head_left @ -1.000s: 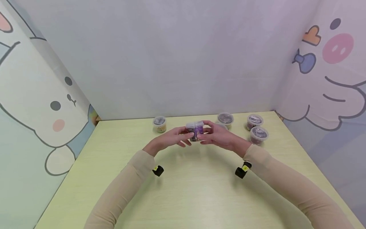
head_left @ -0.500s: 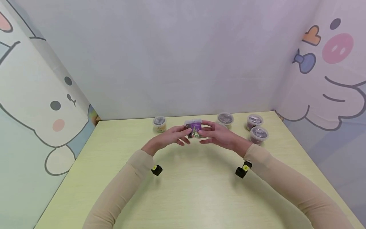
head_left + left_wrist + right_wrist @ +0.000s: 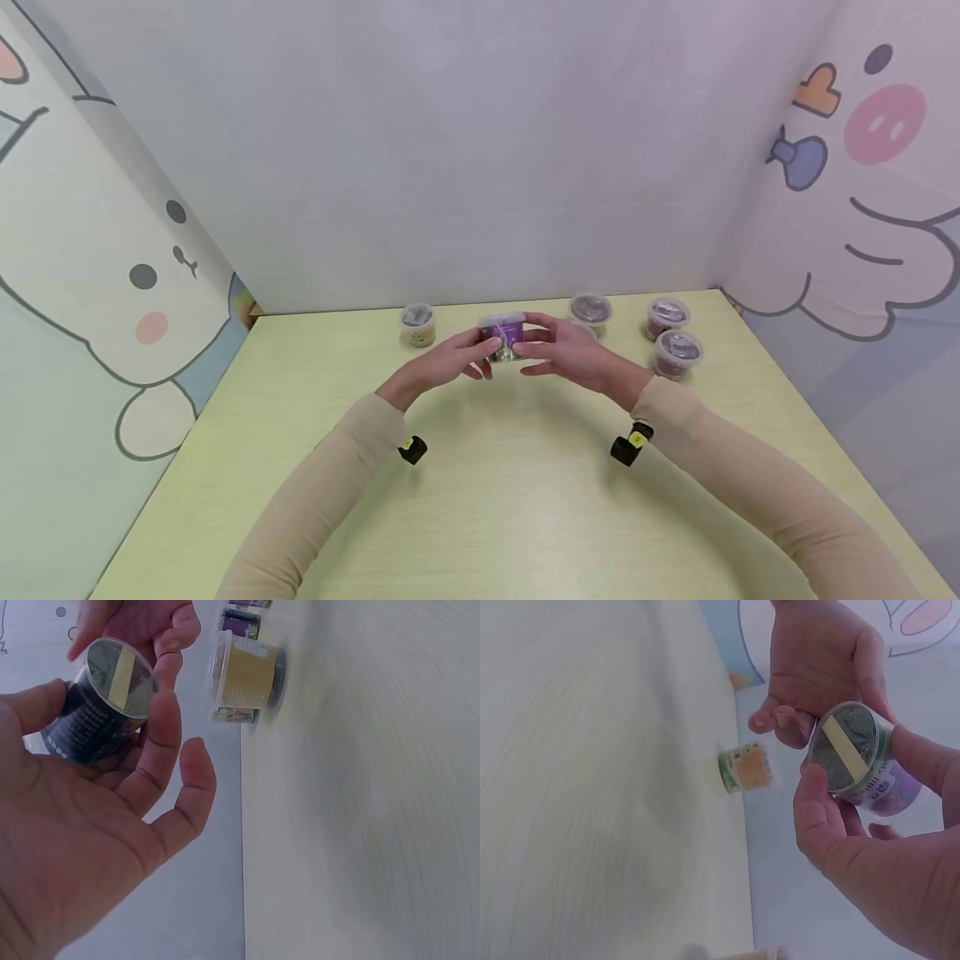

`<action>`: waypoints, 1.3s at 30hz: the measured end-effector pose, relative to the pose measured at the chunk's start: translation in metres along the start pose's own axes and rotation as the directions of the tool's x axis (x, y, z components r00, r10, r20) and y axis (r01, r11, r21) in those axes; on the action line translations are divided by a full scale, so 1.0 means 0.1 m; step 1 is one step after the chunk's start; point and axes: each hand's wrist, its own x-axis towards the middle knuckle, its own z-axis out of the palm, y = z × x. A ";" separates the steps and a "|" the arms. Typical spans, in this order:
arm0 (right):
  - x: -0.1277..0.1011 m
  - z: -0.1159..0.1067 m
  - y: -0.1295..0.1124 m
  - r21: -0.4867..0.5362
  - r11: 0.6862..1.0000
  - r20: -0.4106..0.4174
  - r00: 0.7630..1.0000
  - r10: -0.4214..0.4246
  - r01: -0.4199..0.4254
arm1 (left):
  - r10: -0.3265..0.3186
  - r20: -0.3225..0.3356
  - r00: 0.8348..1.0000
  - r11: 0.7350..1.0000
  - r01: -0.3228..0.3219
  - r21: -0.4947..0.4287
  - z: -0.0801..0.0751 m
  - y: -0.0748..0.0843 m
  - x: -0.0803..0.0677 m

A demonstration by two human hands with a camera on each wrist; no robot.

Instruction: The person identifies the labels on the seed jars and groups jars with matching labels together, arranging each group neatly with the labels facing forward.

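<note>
Both hands hold one small plastic tub (image 3: 505,332) above the far part of the table. It has a purple printed label and a clear lid. My left hand (image 3: 448,360) grips its left side between thumb and fingers, little finger held away in the left wrist view. From the other side my right hand (image 3: 576,358) pinches the tub (image 3: 889,787) with thumb and fingertips. The tub's base (image 3: 120,679), dark with a pale yellow strip across it, faces both wrist cameras. Fingers cover parts of the label.
A tub with a light label (image 3: 418,325) stands at the back left of the table (image 3: 495,500). Several more lidded tubs stand at the right, among them a rear one (image 3: 591,308) and a front one (image 3: 678,354). A pale backdrop (image 3: 480,167) rises behind.
The held tub has turned between the fingers, so a different part of its purple label faces the head camera. Both hands have shifted slightly left with it; the other tubs stay put.
</note>
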 end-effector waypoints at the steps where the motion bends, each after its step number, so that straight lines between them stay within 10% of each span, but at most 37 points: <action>1: 0.00 0.01 0.00 0.000 1.000 0.002 1.000 0.001 -0.001 | -0.007 0.006 1.000 1.000 0.007 -0.008 0.00 -0.01 0.00; 39: -0.02 -0.03 -0.01 0.039 0.999 0.014 1.000 0.008 -0.009 | 0.037 0.019 0.999 0.998 -0.036 -0.043 -0.08 -0.09 -0.06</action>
